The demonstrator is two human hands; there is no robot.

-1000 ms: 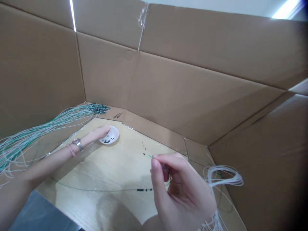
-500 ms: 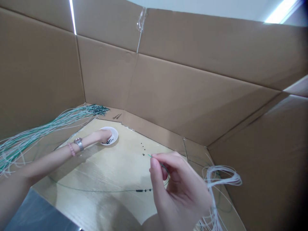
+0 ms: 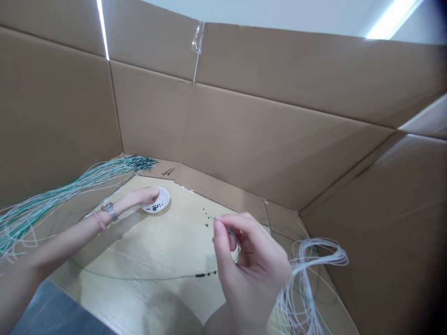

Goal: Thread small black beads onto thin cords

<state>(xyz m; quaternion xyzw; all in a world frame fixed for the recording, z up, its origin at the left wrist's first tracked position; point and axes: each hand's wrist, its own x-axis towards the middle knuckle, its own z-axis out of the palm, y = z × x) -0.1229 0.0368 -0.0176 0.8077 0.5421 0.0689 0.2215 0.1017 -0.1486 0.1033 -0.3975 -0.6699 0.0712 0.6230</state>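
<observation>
My right hand (image 3: 251, 265) is closed in a pinch on a thin green cord (image 3: 146, 278), whose tip pokes out past the thumb and index finger. The cord loops behind the palm and runs left across the table. A black tube-like piece and small black beads (image 3: 209, 273) sit on it near this hand. Over a shallow white bowl (image 3: 165, 201), my left hand (image 3: 149, 195) has its fingers curled down and closed; whatever is at the fingertips is too small or hidden. Several black beads (image 3: 157, 207) lie in the bowl just below them.
Several loose beads (image 3: 206, 225) lie on the table (image 3: 174, 246) beyond my right hand. Bundled green and white cords (image 3: 80, 184) stretch along the left. A white cord coil (image 3: 324, 251) lies at right. Small metal tools (image 3: 168, 171) rest near the cardboard wall (image 3: 261, 139).
My left hand has risen slightly inside the bowl, uncovering more beads. My right hand, still pinching the cord, appears a little further left and higher, while the camera view has shifted slightly.
</observation>
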